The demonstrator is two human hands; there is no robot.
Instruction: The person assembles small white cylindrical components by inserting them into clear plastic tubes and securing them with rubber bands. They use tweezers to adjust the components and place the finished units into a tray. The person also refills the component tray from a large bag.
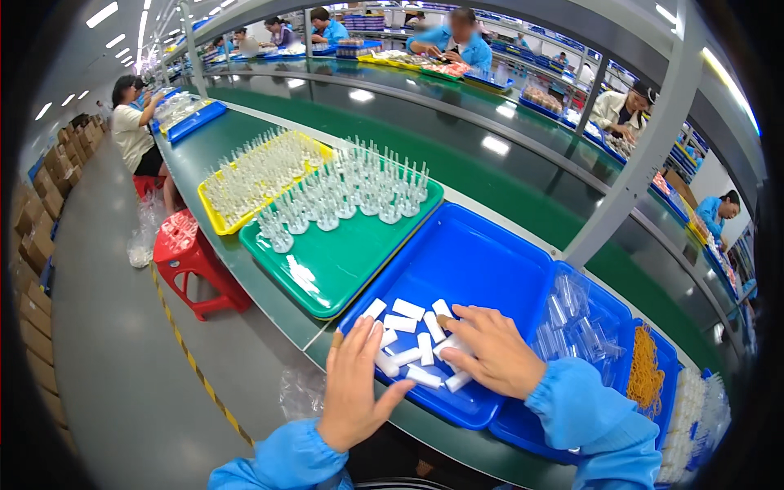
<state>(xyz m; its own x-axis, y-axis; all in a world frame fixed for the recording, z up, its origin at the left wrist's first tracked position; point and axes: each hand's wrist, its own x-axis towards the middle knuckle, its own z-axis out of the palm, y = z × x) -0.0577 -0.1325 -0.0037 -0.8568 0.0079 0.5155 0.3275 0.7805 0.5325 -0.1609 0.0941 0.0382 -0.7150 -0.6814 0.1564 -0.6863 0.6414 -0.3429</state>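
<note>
A blue tray (482, 261) lies in front of me with several small white oblong blocks (407, 309) bunched in its near corner. My left hand (353, 385) rests flat on the tray's near edge, fingers together, its fingertips touching the blocks. My right hand (490, 351) lies palm down over the right side of the blocks, fingers spread on them. Neither hand has a block lifted. Both forearms wear blue sleeves.
A green tray (327, 265) with many clear upright plastic pieces sits to the left, a yellow tray (214, 214) beyond it. Right: another blue tray (604, 314) with clear tubes, a heap of orange rubber bands (647, 371). A red stool (186, 253) stands in the aisle. Other workers sit along the lines.
</note>
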